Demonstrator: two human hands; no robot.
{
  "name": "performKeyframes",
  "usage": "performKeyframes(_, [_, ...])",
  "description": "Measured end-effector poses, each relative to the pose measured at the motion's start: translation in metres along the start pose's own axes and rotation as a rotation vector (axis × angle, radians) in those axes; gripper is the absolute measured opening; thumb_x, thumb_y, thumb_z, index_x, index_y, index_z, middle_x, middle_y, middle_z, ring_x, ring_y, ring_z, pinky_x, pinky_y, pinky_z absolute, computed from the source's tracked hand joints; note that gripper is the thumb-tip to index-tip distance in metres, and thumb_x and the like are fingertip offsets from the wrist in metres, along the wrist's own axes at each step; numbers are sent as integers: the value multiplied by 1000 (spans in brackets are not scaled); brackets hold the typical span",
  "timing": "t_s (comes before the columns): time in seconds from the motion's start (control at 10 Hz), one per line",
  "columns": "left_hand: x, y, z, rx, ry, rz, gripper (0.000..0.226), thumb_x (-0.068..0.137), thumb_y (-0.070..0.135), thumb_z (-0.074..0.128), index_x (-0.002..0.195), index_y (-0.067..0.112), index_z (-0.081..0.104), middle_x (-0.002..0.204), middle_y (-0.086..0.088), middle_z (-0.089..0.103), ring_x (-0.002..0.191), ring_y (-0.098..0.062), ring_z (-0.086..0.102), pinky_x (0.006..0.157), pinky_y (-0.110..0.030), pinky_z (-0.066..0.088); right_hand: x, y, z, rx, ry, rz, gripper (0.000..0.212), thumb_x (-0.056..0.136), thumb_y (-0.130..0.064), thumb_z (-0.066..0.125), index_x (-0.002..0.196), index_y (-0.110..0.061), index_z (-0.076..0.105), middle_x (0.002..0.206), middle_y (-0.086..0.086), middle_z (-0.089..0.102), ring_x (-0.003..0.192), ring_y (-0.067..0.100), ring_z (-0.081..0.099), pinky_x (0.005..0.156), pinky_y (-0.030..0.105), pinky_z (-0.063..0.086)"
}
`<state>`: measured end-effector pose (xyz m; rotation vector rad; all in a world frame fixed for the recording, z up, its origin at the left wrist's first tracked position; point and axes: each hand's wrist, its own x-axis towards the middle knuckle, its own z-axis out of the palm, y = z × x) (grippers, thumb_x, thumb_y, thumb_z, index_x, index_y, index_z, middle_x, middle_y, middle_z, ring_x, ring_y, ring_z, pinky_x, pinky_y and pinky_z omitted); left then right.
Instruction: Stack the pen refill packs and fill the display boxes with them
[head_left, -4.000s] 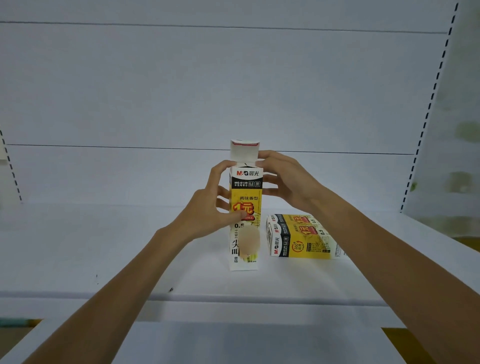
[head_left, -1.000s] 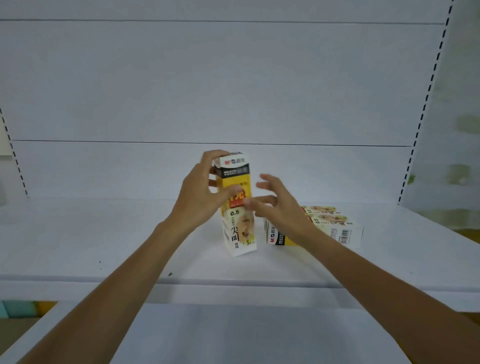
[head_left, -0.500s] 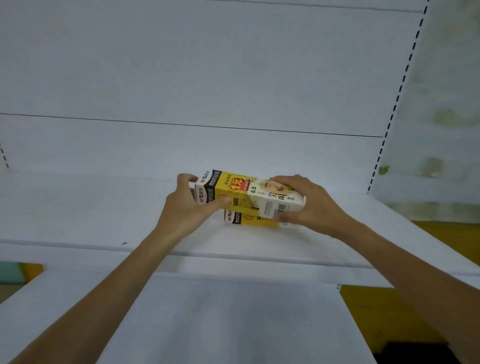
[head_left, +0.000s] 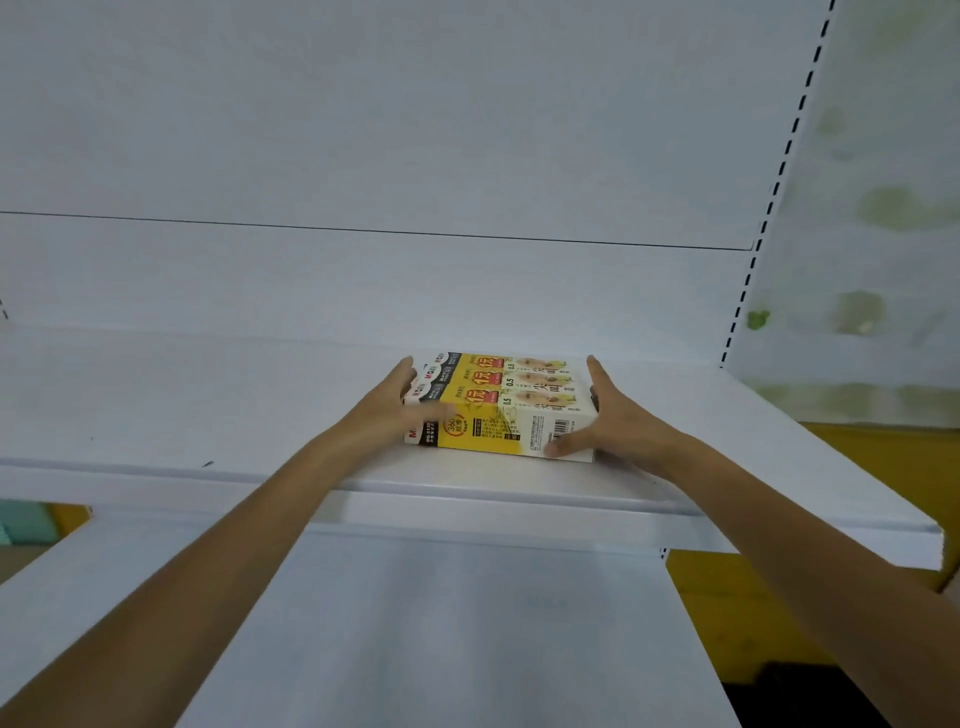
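Once-upright M&G 0.5 box (head_left: 493, 431) now flat on shelf (head_left: 208, 405)

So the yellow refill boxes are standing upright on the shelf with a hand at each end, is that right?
Not quite. The head view shows the refill boxes lying flat on the shelf, side by side, not upright. The left hand and right hand are at each end, as you said.

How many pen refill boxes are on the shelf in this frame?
3, side by side and touching on the shelf: the nearest box at the front, the middle box behind it, the farthest box toward the back panel. None seems hidden.
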<state>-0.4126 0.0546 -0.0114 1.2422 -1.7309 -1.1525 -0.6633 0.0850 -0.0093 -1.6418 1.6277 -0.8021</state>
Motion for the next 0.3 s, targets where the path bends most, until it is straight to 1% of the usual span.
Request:
performKeyframes(0.1, [13, 4, 4, -266, -19, -52, 68, 53, 52, 67, 115, 33, 51, 146, 0, 39, 128, -20, 44, 111, -44, 29, 7, 0, -3, 38, -37, -10, 128, 65, -11, 83, 146, -25, -15, 134, -4, 43, 116, 16, 49, 105, 30, 35])
performKeyframes(0.2, [30, 2, 5, -159, -32, -57, 74, 60, 38, 61, 128, 12, 46, 117, -11, 64, 102, -25, 62, 100, -46, 43, 17, 2, -6, 3, -61, 13, 123, 67, -11, 81, 147, -23, -11, 129, -6, 45, 115, 17, 49, 103, 30, 35])
performKeyframes(0.3, [37, 8, 3, -19, -3, -76, 78, 68, 37, 67, 137, 15, 37, 117, -2, 63, 105, -22, 61, 95, -43, 47, 24, -10, -9, -38, -38, 50, 121, 68, -9, 80, 148, -17, -11, 139, 1, 40, 122, 20, 45, 102, 29, 34])
